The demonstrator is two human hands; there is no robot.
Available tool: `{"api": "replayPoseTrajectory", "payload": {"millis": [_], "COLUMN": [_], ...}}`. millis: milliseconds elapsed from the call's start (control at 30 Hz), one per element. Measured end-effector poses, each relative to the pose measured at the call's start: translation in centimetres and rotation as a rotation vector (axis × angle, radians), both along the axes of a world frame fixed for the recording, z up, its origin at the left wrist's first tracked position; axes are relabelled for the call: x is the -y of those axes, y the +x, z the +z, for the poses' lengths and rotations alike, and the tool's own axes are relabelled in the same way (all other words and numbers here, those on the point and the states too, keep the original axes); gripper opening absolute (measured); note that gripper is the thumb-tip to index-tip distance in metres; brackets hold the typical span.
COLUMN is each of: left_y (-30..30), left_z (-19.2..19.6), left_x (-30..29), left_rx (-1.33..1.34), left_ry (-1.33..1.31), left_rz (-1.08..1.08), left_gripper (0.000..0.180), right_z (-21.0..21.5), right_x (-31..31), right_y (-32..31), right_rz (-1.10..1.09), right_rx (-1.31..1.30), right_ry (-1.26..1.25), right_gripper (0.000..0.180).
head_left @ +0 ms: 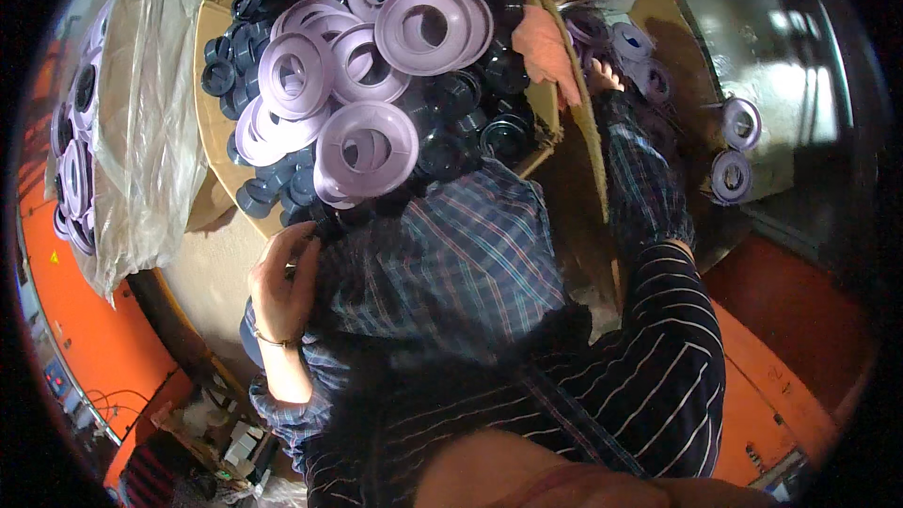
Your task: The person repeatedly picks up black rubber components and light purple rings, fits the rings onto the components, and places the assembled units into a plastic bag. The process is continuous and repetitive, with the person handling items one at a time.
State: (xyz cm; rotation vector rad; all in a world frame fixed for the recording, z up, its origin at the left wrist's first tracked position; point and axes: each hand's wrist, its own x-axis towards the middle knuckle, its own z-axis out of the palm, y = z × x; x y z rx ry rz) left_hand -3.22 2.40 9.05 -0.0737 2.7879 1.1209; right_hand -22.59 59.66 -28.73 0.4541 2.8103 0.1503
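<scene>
My left hand [285, 284] is beside the near left edge of a large carton [218, 146], fingers curled in. A dark patch shows between thumb and fingers, too small to make out. Lilac plastic rings [369, 152], flanged with round holes, lie piled in this carton on many black plastic caps [440, 152]. My right arm reaches forward past the carton's right wall. There my right hand [604, 77] is among more lilac rings [632, 41]; its fingers show only in part, and any grip is hidden.
Left of the carton, clear plastic sheeting [141, 141] partly covers stacked lilac rings [77, 169] near an orange surface [108, 334]. An orange cloth [546, 55] hangs at the carton's right edge. Two lilac rings [731, 176] lie by a shiny metal surface [771, 66].
</scene>
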Motion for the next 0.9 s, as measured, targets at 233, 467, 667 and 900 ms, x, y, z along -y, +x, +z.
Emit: {"api": "replayPoseTrajectory", "payload": {"millis": [233, 467, 667, 900], "left_y": [0.2, 0.1, 0.3, 0.6], "left_z": [-0.6, 0.2, 0.8, 1.0], "left_x": [1.1, 0.7, 0.4, -0.6], "left_rx": [0.113, 0.076, -0.001, -0.074], "left_ry": [-0.009, -0.064, 0.031, 0.14], "left_rz": [0.036, -0.03, -0.1, -0.099], "left_gripper": [0.025, 0.026, 0.025, 0.024], "right_z": [-4.3, -4.5, 1.2, 14.3], "right_x": [5.5, 7.4, 6.1, 2.4], "right_y": [-7.3, -9.7, -7.0, 3.2], "right_rz": [0.079, 0.093, 0.155, 0.006], "right_rx": [0.001, 0.0, -0.133, -0.304], "right_ry": [-0.09, -0.154, -0.43, -0.891], "right_gripper": [0.08, 0.078, 0.076, 0.073]}}
